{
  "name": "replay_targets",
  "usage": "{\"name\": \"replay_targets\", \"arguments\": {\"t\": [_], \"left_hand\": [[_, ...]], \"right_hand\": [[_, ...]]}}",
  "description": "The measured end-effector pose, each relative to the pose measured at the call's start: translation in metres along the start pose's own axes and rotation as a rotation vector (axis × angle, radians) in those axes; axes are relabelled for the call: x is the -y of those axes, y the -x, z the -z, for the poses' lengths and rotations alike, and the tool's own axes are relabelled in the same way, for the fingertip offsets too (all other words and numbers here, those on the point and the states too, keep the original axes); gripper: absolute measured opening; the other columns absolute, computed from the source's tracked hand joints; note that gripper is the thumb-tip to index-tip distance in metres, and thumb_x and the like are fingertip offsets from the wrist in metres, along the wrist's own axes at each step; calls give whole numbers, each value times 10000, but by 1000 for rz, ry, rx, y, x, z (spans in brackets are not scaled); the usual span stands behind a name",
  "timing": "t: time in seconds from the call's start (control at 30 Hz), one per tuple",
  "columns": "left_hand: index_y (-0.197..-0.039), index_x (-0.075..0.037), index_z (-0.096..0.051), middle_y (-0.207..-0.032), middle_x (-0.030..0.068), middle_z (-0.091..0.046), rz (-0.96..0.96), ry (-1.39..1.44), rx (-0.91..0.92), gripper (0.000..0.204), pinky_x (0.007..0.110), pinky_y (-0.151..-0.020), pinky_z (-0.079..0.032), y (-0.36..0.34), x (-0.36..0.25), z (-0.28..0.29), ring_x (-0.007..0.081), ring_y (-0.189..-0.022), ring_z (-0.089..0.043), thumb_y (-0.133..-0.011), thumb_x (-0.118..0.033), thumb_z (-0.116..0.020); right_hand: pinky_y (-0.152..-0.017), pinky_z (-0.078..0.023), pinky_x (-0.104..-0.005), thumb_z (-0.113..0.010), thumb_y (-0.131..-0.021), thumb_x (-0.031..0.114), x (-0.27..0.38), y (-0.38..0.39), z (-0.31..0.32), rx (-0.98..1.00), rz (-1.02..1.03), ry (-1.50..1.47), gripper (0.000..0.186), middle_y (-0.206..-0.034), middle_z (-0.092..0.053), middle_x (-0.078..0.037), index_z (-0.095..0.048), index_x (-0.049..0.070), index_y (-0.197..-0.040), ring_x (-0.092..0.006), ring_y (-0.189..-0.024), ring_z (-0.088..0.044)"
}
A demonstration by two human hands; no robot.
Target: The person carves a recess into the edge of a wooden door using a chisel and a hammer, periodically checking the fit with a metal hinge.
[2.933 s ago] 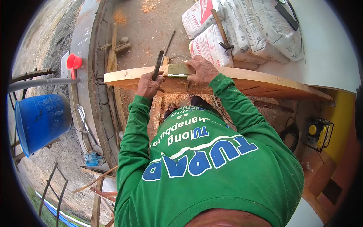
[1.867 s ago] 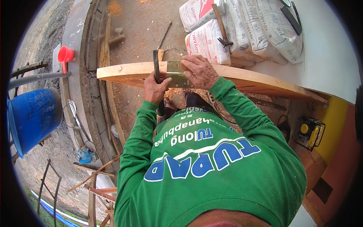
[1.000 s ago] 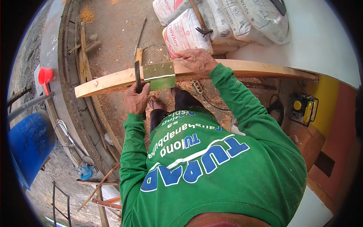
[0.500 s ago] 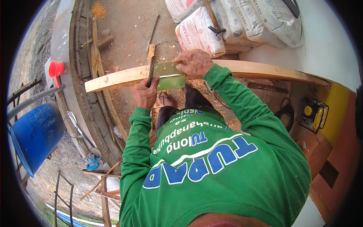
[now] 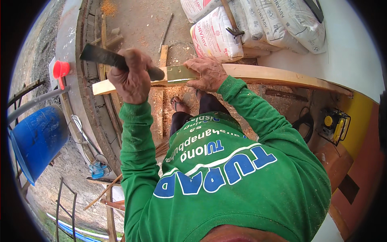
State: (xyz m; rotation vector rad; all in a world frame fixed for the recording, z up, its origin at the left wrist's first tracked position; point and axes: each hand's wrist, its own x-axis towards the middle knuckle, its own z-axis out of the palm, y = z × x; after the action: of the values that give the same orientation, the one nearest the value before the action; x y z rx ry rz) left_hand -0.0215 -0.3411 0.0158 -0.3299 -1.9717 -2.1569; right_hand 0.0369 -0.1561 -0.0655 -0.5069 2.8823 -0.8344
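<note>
1. Hinge (image 5: 178,73), flat and brass-coloured, lies on the narrow upper edge of a long wooden board (image 5: 266,72).
2. Right hand (image 5: 207,74) bends over the hinge's right end, fingers above and thumb on the near side, pinching it there; how firmly, I cannot tell.
3. Left hand (image 5: 131,76) is curled round a dark flat tool (image 5: 101,57), raised at a slant over the board's left part.
4. By its look, the hinge should be stiff, fairly light and smooth enough to slide on bare wood — best held by the outer leaf edges, clear of the pivot. The board looks long and heavy, steadier if braced.
5. Hard to make out: the hinge's right end lies under the fingers, its lower leaf barely shows, and the left palm hides the tool's middle.
</note>
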Motion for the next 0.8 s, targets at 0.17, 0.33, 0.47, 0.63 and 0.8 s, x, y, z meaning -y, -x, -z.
{"name": "replay_targets", "arguments": {"t": [0.17,0.33,0.47,0.63,0.8], "left_hand": [[-598,-71,-391,-513,-1,-359,-14,-15,16,394,271,-466,-363,-7,5,-10,116,-492,-431,-881,-334,-467],[-602,-78,-397,-524,-12,-380,35,6,96,377,257,-464,-354,6,23,-19,102,-495,-437,-881,-320,-472],[-625,-58,-430,-552,16,-460,30,-99,259,365,246,-470,-354,5,29,-15,98,-513,-452,-874,-318,-490],[-632,-45,-427,-566,31,-470,-134,-53,292,349,241,-481,-360,10,40,-20,110,-531,-464,-877,-285,-492],[-631,-63,-411,-541,13,-421,58,95,262,332,254,-476,-370,6,28,-17,128,-517,-449,-881,-269,-486]], "right_hand": [[-872,-347,-360,-678,-621,361,1,2,1,-3,-6,-3,551,-1066,-557,-69,-540,89,-1079,-246,-999,-507],[-871,-322,-383,-658,-638,420,6,2,1,-24,-10,83,545,-1059,-572,-36,-547,111,-1072,-210,-967,-527],[-873,-321,-385,-652,-642,428,6,1,-1,-5,-40,72,536,-1063,-571,-34,-550,121,-1069,-214,-970,-526],[-896,-309,-404,-648,-644,430,7,-2,1,-1,-61,34,549,-1063,-571,-25,-540,130,-1091,-220,-980,-521],[-897,-314,-406,-659,-635,429,4,-3,-3,53,-73,42,586,-1102,-553,-27,-521,125,-1116,-229,-1002,-511]]}}
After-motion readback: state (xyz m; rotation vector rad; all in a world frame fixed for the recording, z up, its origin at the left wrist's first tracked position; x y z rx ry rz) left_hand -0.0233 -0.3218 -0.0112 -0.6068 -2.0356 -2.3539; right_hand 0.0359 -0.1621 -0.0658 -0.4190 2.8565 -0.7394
